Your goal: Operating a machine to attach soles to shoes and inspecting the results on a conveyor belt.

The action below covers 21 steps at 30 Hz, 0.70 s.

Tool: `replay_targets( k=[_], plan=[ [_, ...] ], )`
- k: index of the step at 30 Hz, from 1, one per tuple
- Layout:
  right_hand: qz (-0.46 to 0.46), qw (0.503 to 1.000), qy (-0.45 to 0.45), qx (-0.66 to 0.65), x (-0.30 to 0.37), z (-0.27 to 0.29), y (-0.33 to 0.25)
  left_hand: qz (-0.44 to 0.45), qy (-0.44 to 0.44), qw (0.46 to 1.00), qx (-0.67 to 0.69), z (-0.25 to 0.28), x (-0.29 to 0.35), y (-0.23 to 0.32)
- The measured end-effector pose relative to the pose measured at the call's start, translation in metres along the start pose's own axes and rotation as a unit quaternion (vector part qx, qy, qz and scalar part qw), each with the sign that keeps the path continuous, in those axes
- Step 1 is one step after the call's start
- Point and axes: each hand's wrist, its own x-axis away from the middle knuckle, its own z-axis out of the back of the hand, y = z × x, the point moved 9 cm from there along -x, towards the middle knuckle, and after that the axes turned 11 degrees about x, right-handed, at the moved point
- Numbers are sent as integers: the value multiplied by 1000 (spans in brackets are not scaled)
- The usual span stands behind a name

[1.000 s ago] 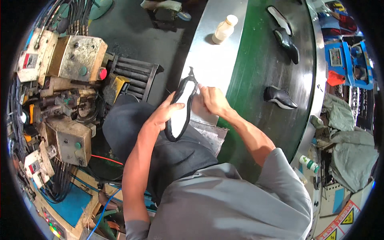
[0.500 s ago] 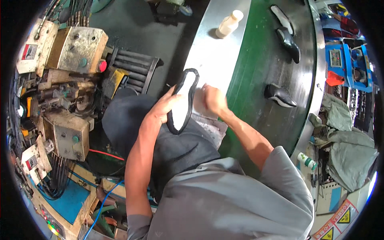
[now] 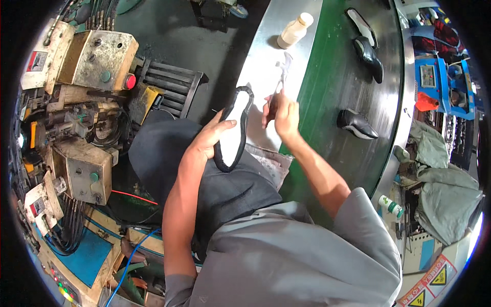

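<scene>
Black-rimmed elongated shoe with white underside [image 3: 232, 146] is held sole-up over the person's dark-trousered lap [image 3: 230, 197]; left hand [image 3: 208, 137] clasps its side, fingers wrapped; right hand [image 3: 286, 117] has fingers curled round slender silvery tool [image 3: 284, 70].

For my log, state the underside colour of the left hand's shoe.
The shoe's underside is white within a black rim; head view shows it.

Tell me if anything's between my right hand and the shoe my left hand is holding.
Nothing visible: only the bright metal bench shows between your right hand and the shoe in your left hand. The bottle stands farther up the bench, clear of that gap.
</scene>
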Motion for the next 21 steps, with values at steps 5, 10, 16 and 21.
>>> replay_targets(
  k=[5,10,16,21],
  plan=[
    [-20,953,-118,278,-14,-11,28,-17,-11,1000,4,3,1,-1],
    [25,930,91,354,-14,28,23,12,-22,1000,13,-3,-4,-11],
    [213,826,-12,522,-36,12,-16,3,-11,1000,15,2,-3,-4],
    [113,770,-127,615,-31,-11,65,8,-14,1000,23,-4,-5,-12]
  ],
)
